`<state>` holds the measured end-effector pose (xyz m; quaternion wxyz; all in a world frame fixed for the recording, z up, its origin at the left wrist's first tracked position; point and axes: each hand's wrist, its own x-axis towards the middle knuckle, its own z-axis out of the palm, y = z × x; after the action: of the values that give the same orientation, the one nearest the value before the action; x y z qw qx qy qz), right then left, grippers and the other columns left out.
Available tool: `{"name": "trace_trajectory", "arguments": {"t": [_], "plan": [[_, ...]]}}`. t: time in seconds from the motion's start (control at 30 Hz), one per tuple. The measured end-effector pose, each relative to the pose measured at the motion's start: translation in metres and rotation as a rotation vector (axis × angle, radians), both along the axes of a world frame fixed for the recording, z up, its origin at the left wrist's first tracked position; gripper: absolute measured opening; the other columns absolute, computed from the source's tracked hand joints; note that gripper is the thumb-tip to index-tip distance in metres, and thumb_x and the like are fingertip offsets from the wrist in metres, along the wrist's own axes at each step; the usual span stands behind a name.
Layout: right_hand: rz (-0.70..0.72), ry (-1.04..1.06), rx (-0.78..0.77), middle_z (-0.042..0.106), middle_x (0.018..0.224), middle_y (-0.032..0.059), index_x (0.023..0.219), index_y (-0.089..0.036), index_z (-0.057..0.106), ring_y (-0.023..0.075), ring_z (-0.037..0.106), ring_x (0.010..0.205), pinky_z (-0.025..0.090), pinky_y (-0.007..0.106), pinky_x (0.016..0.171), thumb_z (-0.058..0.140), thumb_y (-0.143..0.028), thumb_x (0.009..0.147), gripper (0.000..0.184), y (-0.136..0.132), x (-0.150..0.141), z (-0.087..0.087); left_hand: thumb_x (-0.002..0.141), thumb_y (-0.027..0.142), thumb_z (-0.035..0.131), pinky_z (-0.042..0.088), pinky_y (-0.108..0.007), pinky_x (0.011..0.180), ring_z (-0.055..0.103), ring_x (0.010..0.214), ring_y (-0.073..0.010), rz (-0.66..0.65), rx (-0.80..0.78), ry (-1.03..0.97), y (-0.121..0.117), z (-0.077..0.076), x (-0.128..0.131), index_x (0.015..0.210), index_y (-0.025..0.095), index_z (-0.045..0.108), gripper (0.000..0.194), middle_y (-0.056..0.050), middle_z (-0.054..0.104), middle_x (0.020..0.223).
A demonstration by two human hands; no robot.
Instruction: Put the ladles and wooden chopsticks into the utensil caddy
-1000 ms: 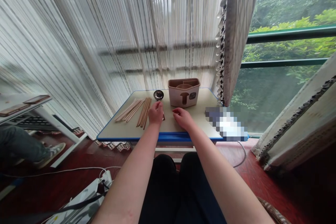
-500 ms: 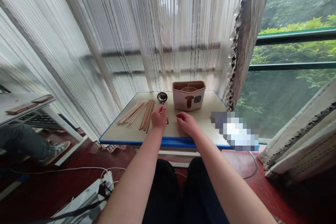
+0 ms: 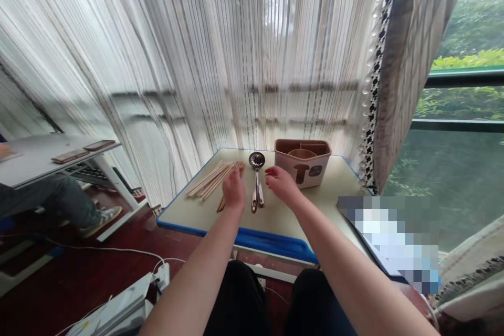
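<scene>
Two metal ladles [image 3: 256, 181] lie side by side on the beige, blue-edged table [image 3: 275, 218], handles towards me, between my hands. My left hand [image 3: 233, 191] lies over the near ends of the darker wooden chopsticks [image 3: 220, 203], fingers stretched forward, gripping nothing that I can see. A fan of paler chopsticks [image 3: 208, 181] lies just to its left. My right hand [image 3: 280, 184] hovers to the right of the ladles, fingers loosely bent and holding nothing. A beige divided caddy [image 3: 303, 165] with a mushroom picture stands behind it.
Striped sheer curtains [image 3: 197, 63] hang right behind the table, and a heavier curtain [image 3: 405, 63] hangs at right. A blurred-out object [image 3: 389, 236] lies on the table's right corner. Another person's leg and shoe [image 3: 79, 210] rest under a white desk [image 3: 35, 155] at left. A power strip and cables [image 3: 159, 275] lie on the floor.
My left hand has come off the ladle handles and shifted left onto the chopsticks, so the ladles now show in full. My right hand has lifted slightly. My view has swung.
</scene>
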<state>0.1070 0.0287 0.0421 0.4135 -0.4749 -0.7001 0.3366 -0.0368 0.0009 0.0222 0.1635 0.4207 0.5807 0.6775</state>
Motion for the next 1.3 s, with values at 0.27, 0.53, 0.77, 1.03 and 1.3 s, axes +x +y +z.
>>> {"name": "trace_trajectory", "arguments": {"t": [0.27,0.53,0.77,1.03,1.3], "plan": [[0.008,0.09,0.13,0.065,0.088,0.005,0.095,-0.017,0.06,0.0154,0.059,0.076,0.045,0.027,0.07,0.046,-0.023,0.077,0.023,0.019,-0.04,-0.009,0.08,0.06,0.037,0.048,-0.037,0.081,0.059,0.102,-0.0233,-0.285,0.085,-0.264,0.018,0.048,-0.038,0.089,0.013,0.062,0.054,-0.014,0.065,0.104],[0.129,0.161,0.169,0.062,0.076,0.0018,0.097,-0.019,0.058,0.0132,0.056,0.058,0.044,0.026,0.058,0.045,-0.033,0.081,0.025,0.022,-0.048,-0.03,0.078,0.062,0.042,0.05,-0.037,0.08,0.061,0.098,-0.0234,-0.318,0.087,-0.128,0.026,0.019,-0.058,0.087,0.013,0.062,0.054,-0.015,0.065,0.103],[0.008,0.121,0.116,0.064,0.08,0.0048,0.095,-0.017,0.058,0.0161,0.059,0.067,0.045,0.028,0.064,0.046,-0.03,0.079,0.024,0.024,-0.039,-0.02,0.078,0.059,0.043,0.051,-0.035,0.081,0.063,0.095,-0.0216,-0.352,0.026,-0.165,0.024,0.007,-0.045,0.087,0.015,0.063,0.049,-0.012,0.067,0.099],[-0.05,-0.124,0.261,0.062,0.096,0.0081,0.102,-0.017,0.057,0.0165,0.058,0.078,0.043,0.027,0.072,0.044,-0.02,0.078,0.027,0.03,-0.044,-0.03,0.077,0.049,0.049,0.052,-0.035,0.076,0.066,0.081,-0.0193,-0.404,-0.058,-0.324,0.07,0.058,-0.028,0.078,0.014,0.057,0.036,-0.013,0.067,0.092],[-0.13,-0.437,0.077,0.065,0.088,0.0137,0.101,-0.014,0.059,0.0243,0.061,0.082,0.042,0.03,0.069,0.053,-0.022,0.072,0.03,0.033,-0.045,-0.037,0.074,0.052,0.05,0.052,-0.032,0.057,0.063,0.059,-0.0173,-0.261,-0.051,-0.295,0.086,0.019,-0.037,0.068,0.013,0.057,0.039,-0.009,0.066,0.068]]}}
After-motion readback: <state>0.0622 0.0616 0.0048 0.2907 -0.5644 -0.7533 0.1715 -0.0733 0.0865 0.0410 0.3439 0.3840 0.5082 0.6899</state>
